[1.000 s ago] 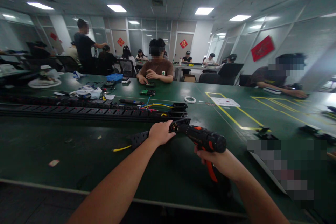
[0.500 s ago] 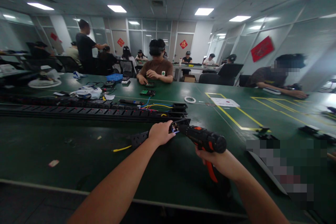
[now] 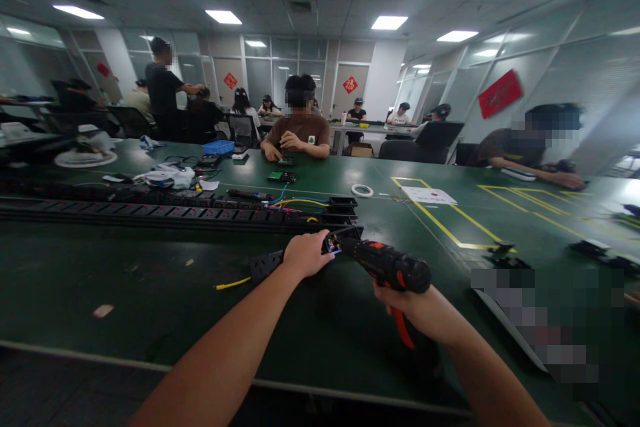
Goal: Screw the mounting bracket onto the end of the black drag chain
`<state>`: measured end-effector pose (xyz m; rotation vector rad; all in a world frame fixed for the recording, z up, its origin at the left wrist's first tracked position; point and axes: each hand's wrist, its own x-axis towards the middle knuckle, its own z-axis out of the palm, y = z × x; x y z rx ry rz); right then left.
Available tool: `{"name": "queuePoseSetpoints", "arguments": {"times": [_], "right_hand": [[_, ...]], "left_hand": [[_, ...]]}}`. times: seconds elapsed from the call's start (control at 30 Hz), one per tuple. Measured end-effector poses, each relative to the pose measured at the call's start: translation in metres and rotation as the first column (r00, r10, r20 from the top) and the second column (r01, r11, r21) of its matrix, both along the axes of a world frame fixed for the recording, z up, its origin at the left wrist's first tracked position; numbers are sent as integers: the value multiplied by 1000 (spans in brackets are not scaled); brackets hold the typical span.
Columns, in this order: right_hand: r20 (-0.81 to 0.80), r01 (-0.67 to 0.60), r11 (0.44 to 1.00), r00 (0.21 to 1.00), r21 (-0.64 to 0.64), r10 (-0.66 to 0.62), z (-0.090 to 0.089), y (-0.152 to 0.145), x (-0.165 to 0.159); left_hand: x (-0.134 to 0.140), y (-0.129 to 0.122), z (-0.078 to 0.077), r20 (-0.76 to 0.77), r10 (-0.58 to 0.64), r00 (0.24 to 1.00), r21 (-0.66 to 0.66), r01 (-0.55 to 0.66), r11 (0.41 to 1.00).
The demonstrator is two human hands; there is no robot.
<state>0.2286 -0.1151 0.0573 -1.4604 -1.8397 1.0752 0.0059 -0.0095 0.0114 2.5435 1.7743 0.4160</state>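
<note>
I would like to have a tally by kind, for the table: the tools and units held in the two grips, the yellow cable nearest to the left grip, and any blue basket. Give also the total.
Power drill, in the right grip: 1
Black socket unit, in the left grip: 1
Yellow cable: 1
Blue basket: 1
Total: 4

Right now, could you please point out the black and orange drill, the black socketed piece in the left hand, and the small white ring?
Black and orange drill [image 3: 391, 263], head view: housing.
Black socketed piece [image 3: 267, 266], head view: left end.
Small white ring [image 3: 362, 195], head view: near rim.
</note>
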Motion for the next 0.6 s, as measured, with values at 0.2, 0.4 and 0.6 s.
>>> {"name": "queuePoseSetpoints", "arguments": {"times": [0.2,0.4,0.6], "right_hand": [[-3,-15,1000,1000,5,15,-2,1,1],[-1,-1,1000,1000,-3,1,-1,0,1],[-25,-5,1000,1000,1,5,0,0,0]], "left_hand": [[0,-1,1,3,6,1000,1,-6,1000],[0,-1,2,4,0,1000,2,0,1000],[0,-2,4,0,5,1000,-9,-5,1000]]}}
